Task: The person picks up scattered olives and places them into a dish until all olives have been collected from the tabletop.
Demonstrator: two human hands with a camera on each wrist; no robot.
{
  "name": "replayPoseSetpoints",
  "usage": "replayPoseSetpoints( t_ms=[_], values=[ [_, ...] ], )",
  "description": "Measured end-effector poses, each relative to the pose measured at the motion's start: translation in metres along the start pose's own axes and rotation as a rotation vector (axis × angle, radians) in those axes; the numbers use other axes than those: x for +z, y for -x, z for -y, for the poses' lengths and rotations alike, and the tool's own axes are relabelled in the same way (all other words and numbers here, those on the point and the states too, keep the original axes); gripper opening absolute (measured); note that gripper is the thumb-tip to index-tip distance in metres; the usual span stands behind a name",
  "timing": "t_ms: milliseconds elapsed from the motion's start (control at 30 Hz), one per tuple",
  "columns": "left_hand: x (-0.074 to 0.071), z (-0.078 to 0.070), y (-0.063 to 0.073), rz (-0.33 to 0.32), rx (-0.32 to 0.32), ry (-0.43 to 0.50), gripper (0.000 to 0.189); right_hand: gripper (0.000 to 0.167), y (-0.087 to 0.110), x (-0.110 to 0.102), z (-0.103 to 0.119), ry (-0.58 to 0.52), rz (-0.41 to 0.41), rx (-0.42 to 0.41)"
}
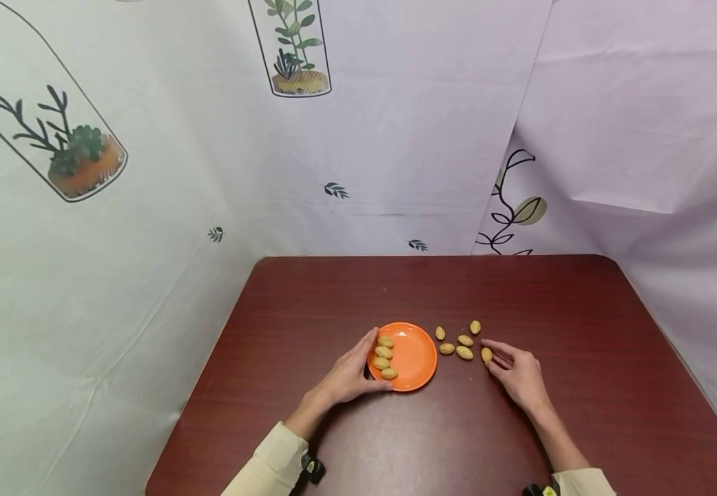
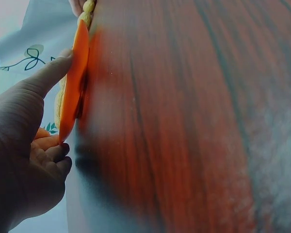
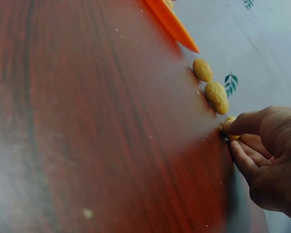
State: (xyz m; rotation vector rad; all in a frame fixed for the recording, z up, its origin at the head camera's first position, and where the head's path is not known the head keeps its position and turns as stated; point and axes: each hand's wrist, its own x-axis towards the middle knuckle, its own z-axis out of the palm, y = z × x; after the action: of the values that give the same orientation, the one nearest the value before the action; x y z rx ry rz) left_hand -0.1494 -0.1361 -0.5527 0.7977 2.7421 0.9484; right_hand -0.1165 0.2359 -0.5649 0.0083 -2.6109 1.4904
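Observation:
An orange plate [image 1: 417, 358] lies on the table, with several small wrinkled yellow-brown oval pieces [image 1: 381, 363] lined up along its left side. My left hand [image 1: 347, 375] holds the plate's left edge, thumb at the near rim and fingers at the far left. In the left wrist view, the thumb [image 2: 51, 73] overlaps the plate's rim. To the right of the plate, my right hand [image 1: 521, 377] pinches one yellow-brown oval piece [image 1: 487, 354] between thumb and fingers, at table level. Fingers partly hide that piece in the right wrist view. Whether the pieces are nuts or dried fruit, I cannot tell.
Several loose oval pieces [image 1: 465, 353] lie between the plate and my right hand. The dark red wooden table [image 1: 420, 441] has rounded far corners and meets white printed cloth [image 1: 395, 151] behind. Tiny crumbs dot the tabletop.

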Motion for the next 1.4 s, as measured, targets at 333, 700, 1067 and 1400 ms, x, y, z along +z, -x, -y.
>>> replayPoseSetpoints(
  t_ms=[333,700,1067,1400],
  values=[
    [0.0,0.0,0.0,0.001,-0.005,0.013,0.121,0.037,0.001,0.004,0.0,-0.042,-0.074,-0.006],
    [0.001,0.001,-0.001,-0.002,0.001,0.008,0.122,0.036,0.002,0.003,-0.002,-0.181,-0.063,0.054],
    [0.0,0.0,-0.001,0.002,-0.009,0.008,0.121,0.033,0.003,0.017,0.015,-0.282,-0.042,0.024],
    [0.0,0.0,-0.001,0.0,-0.006,0.004,0.121,0.032,0.0,0.035,0.044,-0.329,0.026,-0.069]
  ],
)
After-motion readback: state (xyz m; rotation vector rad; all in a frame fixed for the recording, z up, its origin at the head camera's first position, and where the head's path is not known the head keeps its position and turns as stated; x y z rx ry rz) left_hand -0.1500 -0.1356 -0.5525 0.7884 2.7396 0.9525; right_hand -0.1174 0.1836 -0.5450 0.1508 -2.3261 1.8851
